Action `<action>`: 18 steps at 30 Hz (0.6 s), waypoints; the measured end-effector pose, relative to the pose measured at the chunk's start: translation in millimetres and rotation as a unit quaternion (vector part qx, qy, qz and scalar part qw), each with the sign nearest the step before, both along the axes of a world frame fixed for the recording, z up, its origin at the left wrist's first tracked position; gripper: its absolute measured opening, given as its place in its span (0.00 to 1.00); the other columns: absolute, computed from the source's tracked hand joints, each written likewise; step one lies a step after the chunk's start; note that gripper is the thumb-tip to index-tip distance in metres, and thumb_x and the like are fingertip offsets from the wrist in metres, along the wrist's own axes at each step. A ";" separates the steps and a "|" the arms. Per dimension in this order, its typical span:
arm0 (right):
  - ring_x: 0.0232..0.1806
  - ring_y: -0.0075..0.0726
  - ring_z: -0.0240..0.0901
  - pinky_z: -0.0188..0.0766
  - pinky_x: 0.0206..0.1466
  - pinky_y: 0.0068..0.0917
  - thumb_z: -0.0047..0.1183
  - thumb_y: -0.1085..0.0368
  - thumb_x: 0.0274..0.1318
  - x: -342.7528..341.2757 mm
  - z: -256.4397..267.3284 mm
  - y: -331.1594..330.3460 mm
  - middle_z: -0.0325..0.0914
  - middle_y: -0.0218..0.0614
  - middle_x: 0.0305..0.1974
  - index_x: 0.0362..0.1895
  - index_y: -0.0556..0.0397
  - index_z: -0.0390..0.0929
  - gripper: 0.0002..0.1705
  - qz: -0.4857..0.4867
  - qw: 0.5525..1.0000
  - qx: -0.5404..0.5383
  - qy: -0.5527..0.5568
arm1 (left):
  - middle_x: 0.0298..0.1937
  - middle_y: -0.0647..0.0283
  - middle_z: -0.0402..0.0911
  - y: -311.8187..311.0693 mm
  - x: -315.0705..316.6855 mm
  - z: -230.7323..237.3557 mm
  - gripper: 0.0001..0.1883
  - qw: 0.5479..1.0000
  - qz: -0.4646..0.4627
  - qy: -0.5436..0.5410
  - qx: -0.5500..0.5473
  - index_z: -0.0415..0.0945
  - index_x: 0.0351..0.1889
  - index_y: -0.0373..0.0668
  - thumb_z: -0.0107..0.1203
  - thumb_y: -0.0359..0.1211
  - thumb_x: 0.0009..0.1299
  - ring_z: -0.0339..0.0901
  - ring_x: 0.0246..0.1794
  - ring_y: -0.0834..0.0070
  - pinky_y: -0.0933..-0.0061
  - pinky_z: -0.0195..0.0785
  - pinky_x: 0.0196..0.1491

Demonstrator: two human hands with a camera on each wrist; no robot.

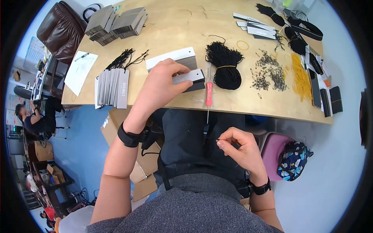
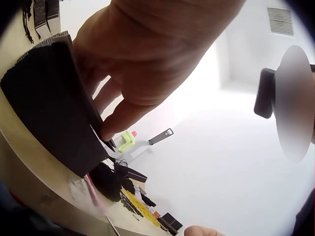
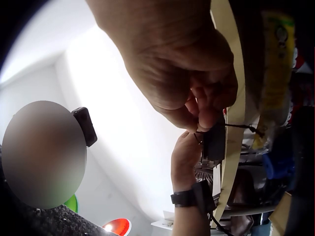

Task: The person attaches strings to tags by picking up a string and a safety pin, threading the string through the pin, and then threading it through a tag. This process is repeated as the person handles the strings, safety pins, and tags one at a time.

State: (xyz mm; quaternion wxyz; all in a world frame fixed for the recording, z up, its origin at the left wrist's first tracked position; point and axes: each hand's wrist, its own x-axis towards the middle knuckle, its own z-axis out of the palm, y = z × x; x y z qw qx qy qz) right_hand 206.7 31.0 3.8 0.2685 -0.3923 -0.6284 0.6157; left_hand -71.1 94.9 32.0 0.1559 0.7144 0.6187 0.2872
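At the table's front edge my left hand (image 1: 161,83) grips grey tags (image 1: 188,77) marked with lettering and a punched hole. The left wrist view shows the fingers of my left hand (image 2: 147,64) at the top of a thick dark stack of tags (image 2: 49,103). Behind it lies a white-topped stack (image 1: 171,57). My right hand (image 1: 244,151), over the lap, pinches a thin black cord, mostly hidden in the head view; in the right wrist view the cord (image 3: 238,126) runs out from the right hand (image 3: 197,83).
A pink-handled tool (image 1: 209,93) lies beside a black cord bundle (image 1: 226,66). Further right are scattered metal pins (image 1: 268,72) and yellow bands (image 1: 300,77). Corded tags (image 1: 112,87) sit at the left, grey card stacks (image 1: 128,21) behind.
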 end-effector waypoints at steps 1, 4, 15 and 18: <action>0.24 0.15 0.65 0.62 0.28 0.17 0.60 0.70 0.59 0.4 -1.0 -0.7 0.74 0.27 0.24 0.33 0.59 0.78 0.05 -0.001 1.000 -0.001 0.000 | 0.39 0.59 0.80 -0.3 -0.2 1.4 0.15 1.000 0.000 -0.014 -0.015 0.83 0.43 0.39 0.67 0.32 0.58 0.77 0.41 0.64 0.67 0.70 0.44; 0.24 0.15 0.66 0.62 0.28 0.17 0.60 0.70 0.59 0.1 -2.3 -1.5 0.74 0.27 0.25 0.33 0.58 0.78 0.05 0.003 1.000 0.000 -0.001 | 0.39 0.59 0.80 -3.4 1.1 2.4 0.16 0.998 0.003 0.006 0.065 0.81 0.44 0.38 0.66 0.31 0.57 0.77 0.41 0.63 0.69 0.70 0.44; 0.25 0.16 0.66 0.63 0.29 0.18 0.60 0.69 0.60 3.7 -2.2 -1.6 0.75 0.27 0.24 0.34 0.58 0.79 0.06 -0.009 1.000 -0.006 -0.007 | 0.44 0.57 0.82 -88.3 38.4 -32.7 0.21 0.986 -0.051 -0.155 -0.015 0.82 0.48 0.39 0.69 0.25 0.54 0.81 0.42 0.62 0.70 0.73 0.46; 0.25 0.16 0.66 0.63 0.29 0.18 0.60 0.68 0.60 3.1 -5.3 -2.5 0.75 0.27 0.24 0.34 0.58 0.79 0.06 -0.006 1.000 -0.013 -0.006 | 0.45 0.57 0.82 -96.3 46.2 -49.1 0.23 0.987 -0.029 -0.158 -0.003 0.82 0.50 0.40 0.70 0.24 0.54 0.81 0.43 0.64 0.70 0.74 0.47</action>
